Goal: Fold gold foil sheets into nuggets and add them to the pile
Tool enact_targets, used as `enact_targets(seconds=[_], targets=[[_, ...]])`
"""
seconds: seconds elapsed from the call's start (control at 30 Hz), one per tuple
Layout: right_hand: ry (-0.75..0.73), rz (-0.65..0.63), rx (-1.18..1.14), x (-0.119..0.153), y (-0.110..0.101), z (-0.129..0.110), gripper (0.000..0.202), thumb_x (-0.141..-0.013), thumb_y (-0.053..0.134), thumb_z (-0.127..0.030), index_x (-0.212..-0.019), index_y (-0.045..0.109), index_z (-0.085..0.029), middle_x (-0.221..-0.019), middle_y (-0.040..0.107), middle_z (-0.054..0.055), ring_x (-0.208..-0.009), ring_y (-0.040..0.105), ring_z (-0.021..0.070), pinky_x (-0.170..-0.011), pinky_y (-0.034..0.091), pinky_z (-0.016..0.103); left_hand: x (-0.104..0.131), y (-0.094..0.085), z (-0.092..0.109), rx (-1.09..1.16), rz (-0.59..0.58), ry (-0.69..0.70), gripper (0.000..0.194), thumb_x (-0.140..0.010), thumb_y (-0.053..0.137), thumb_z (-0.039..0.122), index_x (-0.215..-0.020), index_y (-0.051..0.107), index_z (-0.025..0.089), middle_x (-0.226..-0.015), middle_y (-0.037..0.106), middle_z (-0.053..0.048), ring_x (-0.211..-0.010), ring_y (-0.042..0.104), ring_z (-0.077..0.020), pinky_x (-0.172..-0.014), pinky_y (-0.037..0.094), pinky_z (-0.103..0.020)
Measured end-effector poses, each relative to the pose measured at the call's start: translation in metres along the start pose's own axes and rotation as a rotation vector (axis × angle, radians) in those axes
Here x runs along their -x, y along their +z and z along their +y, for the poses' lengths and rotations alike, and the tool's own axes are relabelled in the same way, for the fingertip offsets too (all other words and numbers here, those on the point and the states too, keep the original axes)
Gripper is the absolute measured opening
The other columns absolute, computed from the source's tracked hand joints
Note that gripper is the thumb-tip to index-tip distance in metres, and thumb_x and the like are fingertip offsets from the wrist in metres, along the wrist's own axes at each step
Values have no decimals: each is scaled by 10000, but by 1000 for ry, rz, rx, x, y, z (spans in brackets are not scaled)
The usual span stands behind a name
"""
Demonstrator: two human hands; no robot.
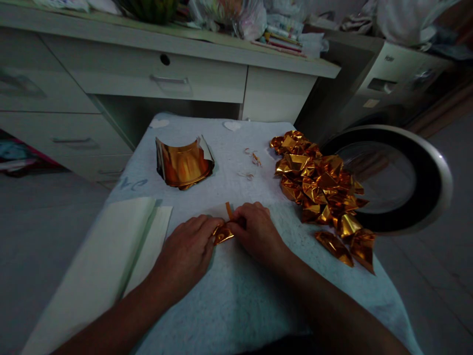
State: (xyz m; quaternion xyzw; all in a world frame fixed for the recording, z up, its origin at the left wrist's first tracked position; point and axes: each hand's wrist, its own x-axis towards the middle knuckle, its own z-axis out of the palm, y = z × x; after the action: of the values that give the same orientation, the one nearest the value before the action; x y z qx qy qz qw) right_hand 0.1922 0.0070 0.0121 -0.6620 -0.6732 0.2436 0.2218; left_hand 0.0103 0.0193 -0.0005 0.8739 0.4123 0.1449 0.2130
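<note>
Between my hands, low over the cloth-covered table, is a small piece of gold foil paper, partly folded, with a narrow orange strip sticking up from it. My left hand is closed on the foil's left side, its fingertips mostly hidden. My right hand pinches the foil's right end near the strip. Beyond my left hand stands a curled stack of gold foil sheets. To the right lies a heap of folded gold foil pieces.
Pale paper sheets lie along the table's left side. Small scraps are scattered near the middle. A white desk with drawers stands behind. At the right, a washing machine's round door hangs open beside the table.
</note>
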Motion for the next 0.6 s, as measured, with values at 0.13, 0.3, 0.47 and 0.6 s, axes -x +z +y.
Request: enact_targets(seconds=[0.13,0.3,0.47,0.6], targets=[[14,-8,-18,0,-1,-3,96,-803,689,-201,-734,625,-180,-760,605,-3,-822,477,174,-770,304,332,0,1,0,-6,9,6,221,-905,413,133,-1051,562,207,-946,602,-59,-882,556,-241,-779,465,-415],[28,15,-39,0,-1,-7,113,-776,701,-182,-703,615,-182,-741,603,-8,-817,482,175,-768,309,330,0,1,0,-8,21,5,160,-879,421,124,-962,532,203,-907,594,-49,-843,548,-227,-755,455,-396],[3,53,-50,0,0,-7,109,-763,689,-166,-699,603,-186,-730,601,-7,-806,487,175,-760,330,322,-2,-2,4,-38,12,1,127,-875,402,131,-829,489,212,-811,558,-28,-767,522,-206,-684,434,-360],[-28,53,-62,0,0,-8,139,-756,671,-146,-661,577,-185,-709,588,-5,-772,487,165,-723,350,300,-1,-3,4,-48,-1,8,154,-880,391,132,-806,500,212,-817,548,-34,-767,517,-202,-687,436,-358]])
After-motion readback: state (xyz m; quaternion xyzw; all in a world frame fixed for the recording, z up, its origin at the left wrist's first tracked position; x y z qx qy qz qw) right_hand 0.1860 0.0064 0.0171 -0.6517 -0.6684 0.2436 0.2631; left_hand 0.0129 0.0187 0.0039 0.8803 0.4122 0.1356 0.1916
